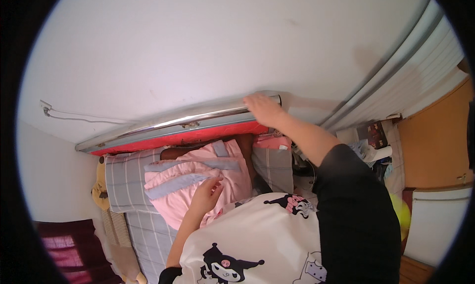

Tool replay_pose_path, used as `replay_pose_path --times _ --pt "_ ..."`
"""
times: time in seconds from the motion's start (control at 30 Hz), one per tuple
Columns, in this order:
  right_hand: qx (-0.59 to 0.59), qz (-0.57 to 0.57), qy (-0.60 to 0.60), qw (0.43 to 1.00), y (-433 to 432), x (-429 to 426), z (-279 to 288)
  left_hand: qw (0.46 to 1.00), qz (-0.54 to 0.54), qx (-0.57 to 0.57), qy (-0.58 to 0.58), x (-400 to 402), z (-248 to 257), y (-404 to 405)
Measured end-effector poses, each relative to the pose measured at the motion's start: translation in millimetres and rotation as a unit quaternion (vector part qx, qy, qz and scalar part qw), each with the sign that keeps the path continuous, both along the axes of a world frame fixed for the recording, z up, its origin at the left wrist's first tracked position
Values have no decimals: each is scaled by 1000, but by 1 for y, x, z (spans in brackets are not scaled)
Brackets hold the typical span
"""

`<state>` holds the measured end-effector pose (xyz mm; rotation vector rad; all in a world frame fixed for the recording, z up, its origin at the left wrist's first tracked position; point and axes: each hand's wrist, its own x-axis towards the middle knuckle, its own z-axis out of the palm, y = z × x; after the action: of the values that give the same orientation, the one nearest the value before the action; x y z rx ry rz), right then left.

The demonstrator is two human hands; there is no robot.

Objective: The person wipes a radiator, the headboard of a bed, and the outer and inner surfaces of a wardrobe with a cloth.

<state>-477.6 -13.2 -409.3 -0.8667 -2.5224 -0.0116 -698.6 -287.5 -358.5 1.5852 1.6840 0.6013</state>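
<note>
My right hand [264, 108] lies over the right end of a shiny metal top rail [178, 117] on the headboard. Its palm side is hidden, so any thin thing beneath it cannot be seen. My left hand [207, 195] hovers at or just above a pink quilted garment or cover with grey-blue bands [232, 172]; its fingers are loosely curled and nothing shows in them. The headboard's red padded panel [219, 133] runs below the rail, with a grey strip between.
A plaid pillow [130, 180] and a long plush toy [99, 187] lie at the left of the bed. Another plaid pillow or folded cloth [272, 165] is at the right. A cable [85, 118] runs along the wall. Assorted items [374, 150] crowd the floor near the orange door [438, 135].
</note>
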Motion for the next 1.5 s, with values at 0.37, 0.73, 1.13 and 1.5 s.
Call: replay_pose_path --times 0.37,0.73,1.13,1.5 --pt "-75 -96 102 987 -21 -7 8 999 0 -28 40 -9 4 -27" --pt "-63 113 27 991 -43 -150 -67 990 65 -93 78 -36 -1 -81" --pt "-133 -45 -25 990 -33 -15 -79 996 -28 -47 76 -21 -3 -12" --pt "-139 -160 27 977 -44 -65 -86 925 -76 266 259 -63 0 140"
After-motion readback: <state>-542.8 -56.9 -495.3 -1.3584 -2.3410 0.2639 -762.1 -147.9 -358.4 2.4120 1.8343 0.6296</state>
